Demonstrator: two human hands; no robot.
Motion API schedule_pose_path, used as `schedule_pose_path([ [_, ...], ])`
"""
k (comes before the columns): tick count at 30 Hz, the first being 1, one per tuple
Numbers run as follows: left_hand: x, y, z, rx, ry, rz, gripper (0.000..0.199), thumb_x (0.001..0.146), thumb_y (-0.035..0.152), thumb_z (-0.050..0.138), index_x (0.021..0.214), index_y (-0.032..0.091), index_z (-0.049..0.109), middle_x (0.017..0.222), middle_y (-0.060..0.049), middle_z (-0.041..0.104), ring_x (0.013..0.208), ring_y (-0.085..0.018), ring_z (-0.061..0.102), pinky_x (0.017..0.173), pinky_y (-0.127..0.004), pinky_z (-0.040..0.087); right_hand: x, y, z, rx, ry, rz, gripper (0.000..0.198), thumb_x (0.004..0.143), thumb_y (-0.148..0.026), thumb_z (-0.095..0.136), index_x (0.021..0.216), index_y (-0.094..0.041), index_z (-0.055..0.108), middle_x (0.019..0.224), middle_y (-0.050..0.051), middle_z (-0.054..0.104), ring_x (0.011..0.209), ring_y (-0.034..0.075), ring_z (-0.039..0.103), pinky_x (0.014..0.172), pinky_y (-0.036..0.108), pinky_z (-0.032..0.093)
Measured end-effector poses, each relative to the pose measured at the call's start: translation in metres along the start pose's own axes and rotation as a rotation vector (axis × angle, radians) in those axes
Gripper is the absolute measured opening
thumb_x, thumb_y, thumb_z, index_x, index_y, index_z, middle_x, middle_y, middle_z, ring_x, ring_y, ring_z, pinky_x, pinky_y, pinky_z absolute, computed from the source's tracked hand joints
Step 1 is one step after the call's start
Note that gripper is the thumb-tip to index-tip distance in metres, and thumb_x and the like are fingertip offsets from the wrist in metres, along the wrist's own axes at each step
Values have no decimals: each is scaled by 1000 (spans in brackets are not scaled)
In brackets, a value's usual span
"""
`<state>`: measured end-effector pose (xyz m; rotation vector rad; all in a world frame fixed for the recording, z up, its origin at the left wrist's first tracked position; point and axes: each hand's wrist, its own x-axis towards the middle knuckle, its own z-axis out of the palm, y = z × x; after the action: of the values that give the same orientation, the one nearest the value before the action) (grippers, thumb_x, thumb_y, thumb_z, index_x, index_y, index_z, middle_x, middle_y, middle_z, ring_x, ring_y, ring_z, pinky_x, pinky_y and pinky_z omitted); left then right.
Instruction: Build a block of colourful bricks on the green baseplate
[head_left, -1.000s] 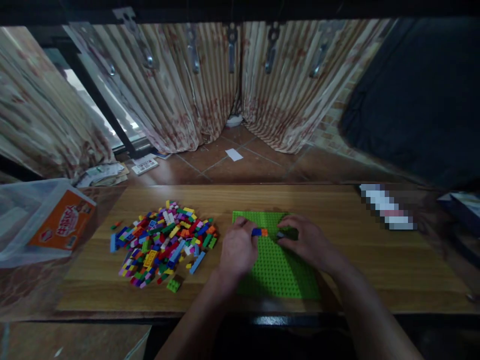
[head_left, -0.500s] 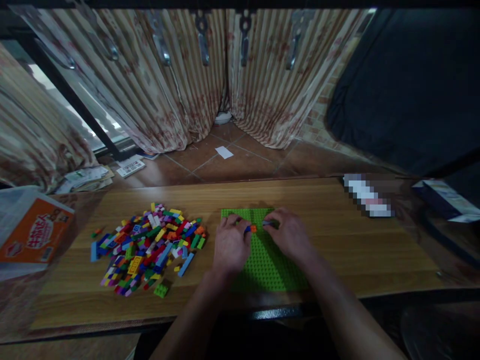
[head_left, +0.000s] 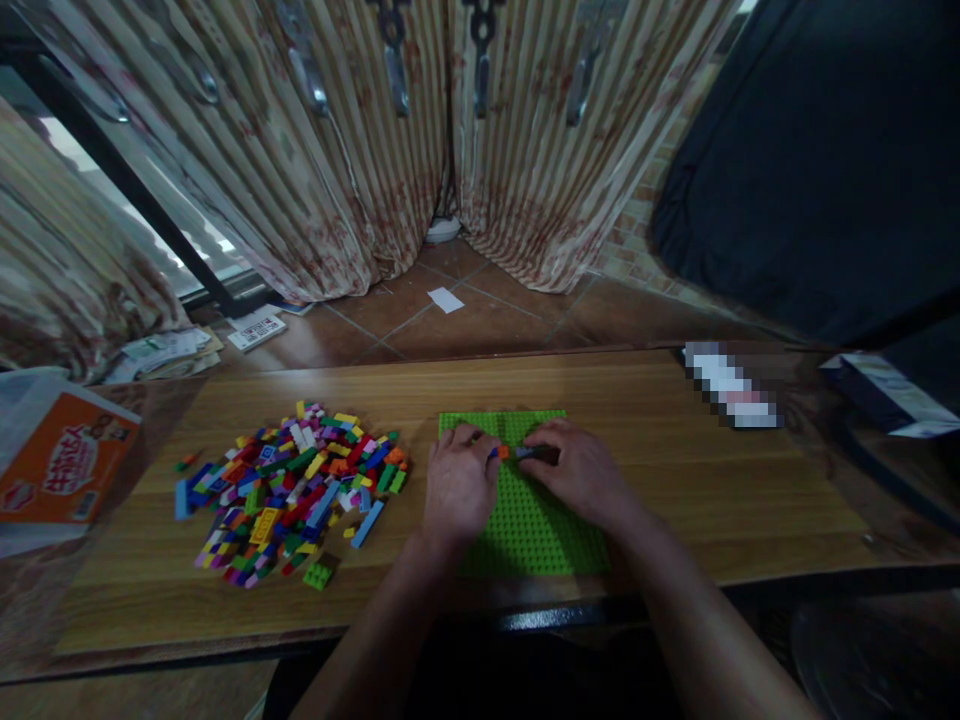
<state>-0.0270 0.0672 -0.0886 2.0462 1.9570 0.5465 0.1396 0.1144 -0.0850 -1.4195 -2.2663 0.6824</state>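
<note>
I saw the left hand (head_left: 460, 484) curled onto a crosswise strip (head_left: 501, 453), orange end rightward; the right hand (head_left: 576, 468) pinched a grey brick (head_left: 523, 453)

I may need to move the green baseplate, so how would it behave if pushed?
The green baseplate looks thin and flat, so it is probably light and unlikely to tip. Lying on the smooth-looking table, it would likely slide easily.

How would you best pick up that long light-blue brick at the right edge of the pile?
I'd pinch the light-blue brick mid-length, across its narrow width, coming down from above: it looks long and slim and lies slanted beside the pile, with the wooden table showing along its right side.
</note>
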Motion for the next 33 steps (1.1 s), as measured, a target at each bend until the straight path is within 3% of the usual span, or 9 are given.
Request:
schedule_pose_path([
  [10, 1, 3, 1, 38, -4, -10, 20, 89, 22, 51, 100, 21, 68, 108, -6, 62, 99, -22, 54, 91, -39, 42, -1, 8, -1, 7, -19, -41, 13, 76, -14, 66, 87, -20, 72, 99, 7, 65, 88, 20, 61, 81, 35, 45],
  [23, 1, -4, 5, -20, 33, 32, 25, 86, 15, 49, 102, 20, 67, 104, -7, 62, 99, -22, 56, 94, -38, 44, 4, 2, 5, -28, -33, -19, 13, 81, -15, 64, 91, -19, 72, 95, 6, 64, 87, 19, 59, 82, 34, 45],
  [33, -15, 15, 11, 110, 68, 37, 34, 87, 24, 50, 119, 23, 62, 134, -11, 51, 117, -30, 46, 99, -49, 39, 7, 4, 5, 20, -35, -16, 16, 79, -13, 63, 89, -21, 73, 91, 5, 64, 84, 18, 60, 81, 33, 45],
])
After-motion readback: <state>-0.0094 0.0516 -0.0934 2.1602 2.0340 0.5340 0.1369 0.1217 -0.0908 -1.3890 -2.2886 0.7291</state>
